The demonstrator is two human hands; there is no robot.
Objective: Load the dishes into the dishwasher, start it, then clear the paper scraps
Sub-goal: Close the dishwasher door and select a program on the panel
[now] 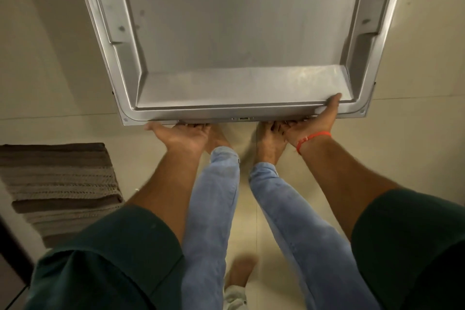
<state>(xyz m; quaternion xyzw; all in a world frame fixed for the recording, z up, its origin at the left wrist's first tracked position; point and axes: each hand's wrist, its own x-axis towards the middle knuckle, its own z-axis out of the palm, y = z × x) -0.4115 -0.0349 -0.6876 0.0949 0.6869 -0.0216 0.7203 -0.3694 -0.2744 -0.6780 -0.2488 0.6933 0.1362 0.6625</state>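
Dark green short sleeves (108,254), light blue jeans (214,209), an orange wristband (312,139), bare feet.

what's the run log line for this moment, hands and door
stage: dishwasher door handling | left hand: under front edge of dishwasher door | right hand: gripping same edge, thumb on top | dishes: not in view

Both arms extended forward and down, sleeves at the upper arms. Left hand (181,133) palm-up, fingers curled out of sight under an edge, thumb out to the side. Right hand (313,121) likewise cupped from below, thumb hooked over the top, orange band (312,139) on the wrist.
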